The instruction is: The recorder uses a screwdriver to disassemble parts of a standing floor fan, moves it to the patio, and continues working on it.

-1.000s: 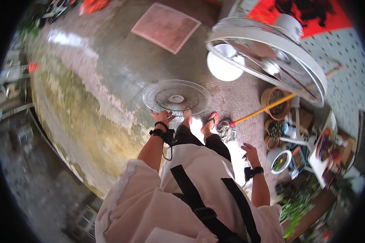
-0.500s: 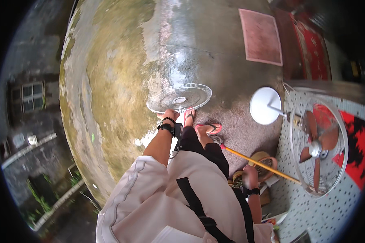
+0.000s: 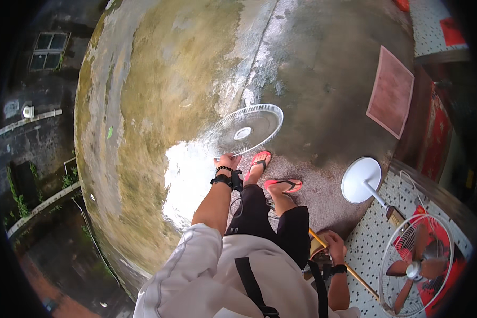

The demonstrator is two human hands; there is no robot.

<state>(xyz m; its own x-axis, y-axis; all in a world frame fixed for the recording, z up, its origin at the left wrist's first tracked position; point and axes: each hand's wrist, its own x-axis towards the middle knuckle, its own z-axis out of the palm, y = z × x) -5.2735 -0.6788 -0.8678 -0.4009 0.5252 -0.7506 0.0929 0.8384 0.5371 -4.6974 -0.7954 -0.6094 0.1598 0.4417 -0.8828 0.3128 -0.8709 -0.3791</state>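
My left hand (image 3: 228, 160) is closed on the near rim of a round, clear fan grille (image 3: 213, 139), which it holds tilted out over the floor. The grille has a pale disc at its centre. Beside my right hip, my right hand (image 3: 334, 247) hangs with loosely curled fingers and seems to hold nothing. Behind it passes a yellow pole (image 3: 358, 277); from this angle I cannot tell if they touch. To the right stands a fan (image 3: 414, 269) with brown blades inside a wire guard.
A round white disc on a stem (image 3: 361, 180) stands near the fan. Beyond it lies a pink mat (image 3: 391, 93). The stained concrete floor (image 3: 164, 100) looks wet in places. Under my right hand is a partly hidden basket (image 3: 315, 248). My feet wear pink flip-flops (image 3: 283, 185).
The view has turned, so the mat, fan and pole appear rotated clockwise. The grille stays in my left hand, now more tilted. In the picture, my right hand now overlaps the pole.
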